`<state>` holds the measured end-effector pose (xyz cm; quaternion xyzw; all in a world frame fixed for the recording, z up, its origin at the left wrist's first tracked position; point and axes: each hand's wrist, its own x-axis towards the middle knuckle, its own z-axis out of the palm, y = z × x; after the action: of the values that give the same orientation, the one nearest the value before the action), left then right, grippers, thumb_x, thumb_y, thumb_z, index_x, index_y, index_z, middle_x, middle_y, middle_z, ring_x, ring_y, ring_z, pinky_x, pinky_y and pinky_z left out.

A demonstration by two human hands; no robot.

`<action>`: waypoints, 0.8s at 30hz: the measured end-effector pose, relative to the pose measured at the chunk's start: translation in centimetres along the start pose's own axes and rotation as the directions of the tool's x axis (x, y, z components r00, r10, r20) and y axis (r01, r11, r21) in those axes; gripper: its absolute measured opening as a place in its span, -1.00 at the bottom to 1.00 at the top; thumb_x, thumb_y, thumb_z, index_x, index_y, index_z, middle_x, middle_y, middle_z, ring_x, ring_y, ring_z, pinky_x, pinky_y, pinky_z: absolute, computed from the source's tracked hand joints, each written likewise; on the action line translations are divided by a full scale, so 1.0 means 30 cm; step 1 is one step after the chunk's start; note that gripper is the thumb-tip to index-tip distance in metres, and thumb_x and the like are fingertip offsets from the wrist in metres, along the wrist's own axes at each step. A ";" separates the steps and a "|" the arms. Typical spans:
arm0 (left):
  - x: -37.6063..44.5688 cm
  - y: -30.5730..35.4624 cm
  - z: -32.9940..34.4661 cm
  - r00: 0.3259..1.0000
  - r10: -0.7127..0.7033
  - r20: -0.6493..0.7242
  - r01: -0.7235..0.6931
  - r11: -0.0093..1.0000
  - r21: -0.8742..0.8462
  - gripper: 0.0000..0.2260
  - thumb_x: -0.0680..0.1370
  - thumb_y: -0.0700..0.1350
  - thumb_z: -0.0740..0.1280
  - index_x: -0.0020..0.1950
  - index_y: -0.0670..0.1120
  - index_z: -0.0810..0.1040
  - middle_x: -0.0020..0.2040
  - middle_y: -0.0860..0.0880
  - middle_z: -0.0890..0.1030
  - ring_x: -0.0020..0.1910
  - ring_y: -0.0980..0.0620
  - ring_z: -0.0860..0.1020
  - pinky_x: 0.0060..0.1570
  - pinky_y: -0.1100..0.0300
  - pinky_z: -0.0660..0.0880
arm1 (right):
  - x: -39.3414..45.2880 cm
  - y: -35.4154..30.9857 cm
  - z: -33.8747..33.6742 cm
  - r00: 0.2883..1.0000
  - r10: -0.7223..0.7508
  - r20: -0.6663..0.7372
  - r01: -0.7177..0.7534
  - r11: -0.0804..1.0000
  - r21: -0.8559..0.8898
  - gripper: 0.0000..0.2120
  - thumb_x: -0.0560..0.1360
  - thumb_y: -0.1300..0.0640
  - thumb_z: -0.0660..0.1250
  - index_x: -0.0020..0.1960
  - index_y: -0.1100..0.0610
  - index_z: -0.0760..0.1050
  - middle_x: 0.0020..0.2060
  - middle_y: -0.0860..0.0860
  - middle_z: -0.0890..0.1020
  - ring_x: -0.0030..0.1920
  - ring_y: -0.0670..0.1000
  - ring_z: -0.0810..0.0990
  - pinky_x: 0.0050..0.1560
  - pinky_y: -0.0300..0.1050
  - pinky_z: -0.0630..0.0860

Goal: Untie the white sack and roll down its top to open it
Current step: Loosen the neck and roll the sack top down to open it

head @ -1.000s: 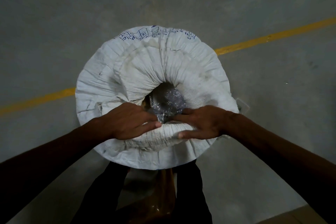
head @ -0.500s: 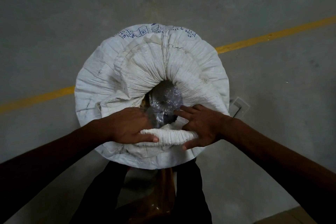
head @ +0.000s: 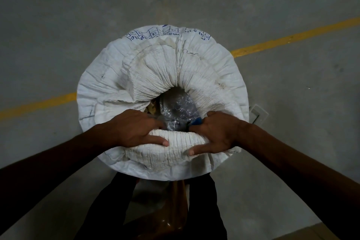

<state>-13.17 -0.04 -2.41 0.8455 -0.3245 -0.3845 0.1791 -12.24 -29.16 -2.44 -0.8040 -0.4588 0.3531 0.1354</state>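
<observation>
Head view: white sack [head: 194,60] is standing mid-frame on a grey floor [head: 58,25], its top rolled down. Left hand [head: 134,128] and right hand [head: 216,132] are gripping the six o'clock rim, fingers tucked inside, thumbs outside.

Dim, even indoor lighting; wide-angle view.

The white sack [head: 163,76] is the brightest area, without glare. Both forearms and the lower frame fall into deep shadow. The yellow floor line [head: 292,38] bows from lens distortion. Focus is sharp at centre.
</observation>
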 end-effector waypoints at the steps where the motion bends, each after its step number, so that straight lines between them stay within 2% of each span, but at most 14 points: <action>1: 0.004 -0.003 0.006 1.000 -0.013 -0.003 0.013 1.000 0.026 -0.41 0.50 0.59 0.04 0.37 0.30 0.45 0.19 0.21 0.66 0.11 0.15 0.63 0.04 0.11 0.54 | -0.001 -0.002 -0.001 1.000 -0.001 -0.022 0.001 1.000 0.010 -0.25 0.48 -0.60 0.05 0.28 -0.02 0.50 0.05 0.04 0.73 -0.02 0.15 0.70 0.14 0.01 0.57; 3: 0.014 -0.001 0.006 0.996 -0.080 -0.029 0.082 0.995 0.057 -0.28 0.44 0.60 0.02 0.51 0.30 0.35 0.17 0.05 0.69 0.11 0.01 0.66 0.03 0.09 0.51 | -0.006 -0.005 0.001 0.997 0.022 -0.081 -0.018 0.999 0.045 -0.28 0.48 -0.59 0.09 0.31 -0.06 0.49 0.01 0.05 0.74 -0.05 0.16 0.71 0.04 -0.03 0.57; 5: 0.018 0.001 -0.011 0.987 -0.152 -0.058 0.156 0.985 0.069 -0.19 0.41 0.61 0.03 0.58 0.26 0.28 0.20 -0.03 0.68 0.16 -0.06 0.65 0.08 0.07 0.51 | -0.014 0.005 -0.004 0.990 0.086 -0.114 -0.080 0.995 0.060 -0.21 0.41 -0.65 -0.01 0.39 -0.15 0.42 -0.02 0.06 0.75 -0.03 0.16 0.72 -0.01 -0.04 0.56; 7: 0.016 -0.001 -0.030 0.975 -0.201 -0.097 0.209 0.975 0.077 -0.19 0.41 0.60 0.07 0.56 0.23 0.32 0.13 -0.01 0.70 0.15 -0.05 0.66 0.04 0.08 0.48 | -0.021 0.025 -0.004 0.980 0.150 -0.131 -0.143 0.988 0.065 -0.12 0.35 -0.70 -0.12 0.38 -0.16 0.39 -0.08 0.05 0.75 -0.04 0.14 0.72 -0.05 -0.07 0.54; 9: 0.006 -0.006 -0.034 0.969 -0.191 -0.156 0.210 0.972 0.109 -0.22 0.39 0.64 0.05 0.48 0.27 0.44 0.07 0.03 0.72 0.10 -0.03 0.67 -0.03 0.10 0.48 | -0.025 0.045 -0.001 0.974 0.191 -0.121 -0.185 0.981 0.052 -0.07 0.33 -0.72 -0.15 0.36 -0.13 0.42 -0.12 0.03 0.75 -0.05 0.12 0.73 -0.04 -0.05 0.58; 12: -0.014 -0.017 -0.015 0.975 -0.111 -0.190 0.146 0.973 0.179 -0.22 0.37 0.69 -0.06 0.40 0.33 0.47 0.16 0.08 0.72 0.12 0.00 0.68 0.02 0.07 0.57 | -0.021 0.049 -0.017 0.984 0.166 -0.065 -0.165 0.986 0.024 -0.11 0.36 -0.71 -0.08 0.38 -0.14 0.42 0.00 0.00 0.75 0.02 0.10 0.72 0.02 -0.01 0.61; 15: -0.027 -0.014 0.004 0.984 0.000 -0.179 0.025 0.990 0.138 -0.41 0.45 0.63 0.01 0.36 0.37 0.33 0.17 0.10 0.72 0.09 -0.02 0.70 -0.04 0.05 0.60 | -0.007 0.034 -0.049 0.995 0.090 -0.038 -0.087 0.993 0.081 -0.21 0.46 -0.57 0.09 0.46 -0.06 0.44 0.23 0.02 0.69 0.18 0.09 0.67 0.14 -0.01 0.59; 17: -0.028 -0.001 0.010 0.972 0.043 -0.232 -0.023 0.996 0.090 -0.48 0.49 0.60 0.03 0.28 0.32 0.33 0.05 0.09 0.75 -0.03 -0.04 0.73 -0.13 0.08 0.61 | 0.011 0.025 -0.065 0.995 0.062 -0.083 -0.049 0.988 0.145 -0.31 0.55 -0.42 0.22 0.49 0.02 0.45 0.29 0.09 0.65 0.23 0.12 0.64 0.22 0.02 0.57; 19: -0.018 0.008 -0.006 0.950 -0.052 -0.306 0.044 0.999 -0.032 -0.35 0.45 0.63 -0.03 0.28 0.29 0.48 -0.05 0.05 0.76 -0.10 -0.03 0.72 -0.14 0.08 0.60 | 0.037 0.028 -0.071 0.981 0.060 -0.187 -0.032 0.989 0.148 -0.43 0.62 -0.20 0.30 0.51 0.10 0.43 0.27 0.17 0.64 0.20 0.19 0.65 0.17 0.08 0.60; 21: 0.001 0.006 -0.035 0.888 -0.202 -0.412 0.130 0.972 -0.196 -0.22 0.42 0.65 0.00 0.23 0.17 0.67 -0.08 0.02 0.77 -0.11 0.01 0.71 -0.08 0.04 0.62 | 0.071 0.038 -0.081 0.958 0.111 -0.265 -0.079 0.988 0.129 -0.50 0.63 -0.03 0.35 0.50 0.17 0.42 0.24 0.21 0.63 0.16 0.24 0.65 0.09 0.15 0.62; 24: 0.037 -0.004 -0.076 0.785 -0.302 -0.541 0.193 0.949 -0.250 -0.33 0.45 0.53 0.25 0.26 0.06 0.71 -0.07 -0.01 0.78 -0.11 0.00 0.72 -0.07 0.04 0.63 | 0.130 0.054 -0.104 0.934 0.196 -0.298 -0.181 0.980 0.079 -0.56 0.59 0.11 0.41 0.40 0.25 0.44 0.19 0.25 0.61 0.13 0.28 0.62 0.06 0.18 0.60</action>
<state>-10.83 -0.60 -1.61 0.9369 -0.1053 -0.1606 0.2921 -7.78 -26.45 -2.82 -0.8853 -0.3444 0.2480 0.1900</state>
